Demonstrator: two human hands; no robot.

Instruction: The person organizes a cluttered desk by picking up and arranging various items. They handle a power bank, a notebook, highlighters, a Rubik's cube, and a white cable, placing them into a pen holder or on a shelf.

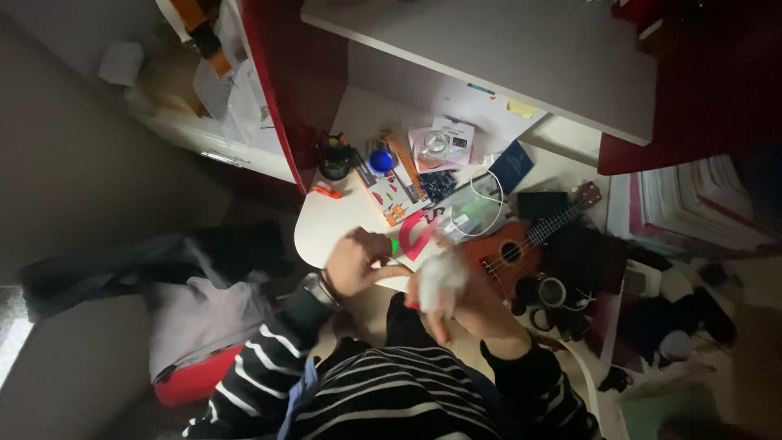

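I look down over a cluttered white desk (326, 220). My left hand (357, 259), with a dark watch at the wrist, hovers at the desk's front edge with fingers curled near a small green item; what it holds is unclear. My right hand (456, 297) is raised in front of me and grips a crumpled white wad (441, 273), like tissue or cloth. Just beyond both hands lies a pink curved piece (417, 234). A small brown ukulele (521, 244) lies on the desk to the right of my right hand.
On the desk stand a black pen cup (334, 161), a blue ball (380, 160), a colourful box (391, 191), a white cable (481, 208) and a dark booklet (511, 165). Stacked books (692, 208) sit right. Clothes (187, 293) pile at left. A shelf (521, 57) overhangs.
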